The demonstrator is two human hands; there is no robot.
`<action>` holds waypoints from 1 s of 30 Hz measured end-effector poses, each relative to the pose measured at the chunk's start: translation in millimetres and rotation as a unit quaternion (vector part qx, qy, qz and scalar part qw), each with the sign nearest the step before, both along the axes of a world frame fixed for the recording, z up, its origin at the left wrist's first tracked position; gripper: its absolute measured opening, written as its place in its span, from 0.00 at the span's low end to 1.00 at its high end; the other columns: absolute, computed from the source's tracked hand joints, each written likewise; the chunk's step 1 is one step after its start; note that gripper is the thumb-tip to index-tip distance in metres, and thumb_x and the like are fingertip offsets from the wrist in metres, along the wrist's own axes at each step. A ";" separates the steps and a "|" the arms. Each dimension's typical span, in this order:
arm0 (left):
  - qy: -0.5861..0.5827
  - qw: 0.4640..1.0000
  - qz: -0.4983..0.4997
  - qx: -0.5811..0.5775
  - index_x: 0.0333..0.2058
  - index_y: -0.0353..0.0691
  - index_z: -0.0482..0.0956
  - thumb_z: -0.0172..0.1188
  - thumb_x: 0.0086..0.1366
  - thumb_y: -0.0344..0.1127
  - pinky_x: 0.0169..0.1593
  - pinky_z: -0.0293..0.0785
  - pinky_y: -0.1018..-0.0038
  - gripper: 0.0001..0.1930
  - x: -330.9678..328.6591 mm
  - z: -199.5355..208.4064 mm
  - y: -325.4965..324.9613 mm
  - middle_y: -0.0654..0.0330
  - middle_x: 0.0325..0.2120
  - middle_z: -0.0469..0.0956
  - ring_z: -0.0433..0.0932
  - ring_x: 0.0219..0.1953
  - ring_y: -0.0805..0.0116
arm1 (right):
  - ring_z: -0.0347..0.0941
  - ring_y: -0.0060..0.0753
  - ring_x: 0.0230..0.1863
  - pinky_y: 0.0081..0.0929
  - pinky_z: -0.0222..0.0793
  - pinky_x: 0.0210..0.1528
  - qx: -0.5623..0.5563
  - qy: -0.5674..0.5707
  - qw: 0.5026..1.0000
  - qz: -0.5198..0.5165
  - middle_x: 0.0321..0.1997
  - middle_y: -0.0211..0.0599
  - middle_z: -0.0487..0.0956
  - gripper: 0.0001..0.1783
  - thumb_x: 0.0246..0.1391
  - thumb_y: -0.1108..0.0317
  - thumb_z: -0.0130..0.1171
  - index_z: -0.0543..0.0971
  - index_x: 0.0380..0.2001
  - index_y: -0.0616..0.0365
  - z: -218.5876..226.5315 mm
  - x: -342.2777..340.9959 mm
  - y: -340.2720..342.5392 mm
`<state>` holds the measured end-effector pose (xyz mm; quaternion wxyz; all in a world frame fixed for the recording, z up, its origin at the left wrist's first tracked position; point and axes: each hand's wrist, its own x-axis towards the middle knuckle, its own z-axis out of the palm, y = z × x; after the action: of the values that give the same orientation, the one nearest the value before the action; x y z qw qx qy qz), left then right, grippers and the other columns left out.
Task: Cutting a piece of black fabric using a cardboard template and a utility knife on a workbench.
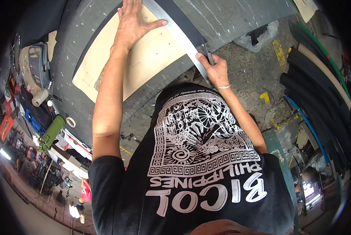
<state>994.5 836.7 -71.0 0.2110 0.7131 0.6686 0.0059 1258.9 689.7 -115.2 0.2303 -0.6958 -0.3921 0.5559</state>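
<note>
My left hand (131, 24) lies spread on a tan, curved-edged pattern board (150, 49), its thumb reaching the edge of a long metal ruler (175, 31). Beneath the board and ruler is a sheet of black material (183, 19), showing along both sides. At the ruler's near end, my right hand (216, 70) is closed around a cutter knife (210, 56) with a ribbed grip. The right thumb rests along the ruler. The knife tip is at the black sheet's near right corner; whether it touches the sheet I cannot tell.
The grey, scratched worktable (226, 19) carries all this. Beyond its right edge lie a clear plastic bag (259, 37) and black material rolls (312, 94). To the left are a grey backpack (38, 64), a green cylindrical case (52, 133) and a tape roll (71, 122).
</note>
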 end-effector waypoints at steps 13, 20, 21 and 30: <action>0.004 1.000 -0.001 -0.004 0.71 0.24 0.50 0.75 0.44 0.67 0.77 0.36 0.49 0.68 -8.2 -2.9 -0.9 0.33 0.73 0.46 0.40 0.77 0.41 | 0.64 0.12 0.24 0.19 0.62 0.27 -0.009 0.033 0.999 -0.018 0.21 0.18 0.77 0.20 0.56 0.52 0.72 0.87 0.31 0.62 4.8 -6.2 2.0; 0.018 0.988 -0.067 0.137 0.71 0.25 0.50 0.76 0.44 0.67 0.77 0.36 0.50 0.69 -19.5 -32.1 -9.8 0.34 0.73 0.46 0.40 0.77 0.42 | 0.64 0.12 0.23 0.19 0.63 0.27 -0.005 0.022 1.000 -0.015 0.21 0.20 0.77 0.20 0.56 0.52 0.72 0.86 0.31 0.62 4.0 -4.4 1.6; 0.015 0.988 -0.070 0.136 0.71 0.25 0.50 0.76 0.44 0.67 0.77 0.36 0.50 0.69 -17.3 -33.2 -8.1 0.34 0.73 0.46 0.40 0.77 0.42 | 0.64 0.12 0.23 0.19 0.63 0.27 -0.006 0.013 1.000 -0.013 0.21 0.20 0.77 0.21 0.56 0.52 0.72 0.86 0.31 0.62 3.2 -2.7 1.0; -0.001 1.000 -0.003 -0.017 0.71 0.25 0.50 0.76 0.44 0.67 0.77 0.36 0.50 0.68 -6.1 -11.0 0.8 0.34 0.73 0.46 0.40 0.77 0.42 | 0.61 0.11 0.22 0.19 0.59 0.24 0.002 0.012 1.000 -0.015 0.19 0.18 0.74 0.21 0.57 0.52 0.72 0.85 0.28 0.62 1.4 -1.7 -0.1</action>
<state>988.4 837.5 -82.0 0.2236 0.7115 0.6661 -0.0049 1257.2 689.6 -113.8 0.2447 -0.6949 -0.3796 0.5596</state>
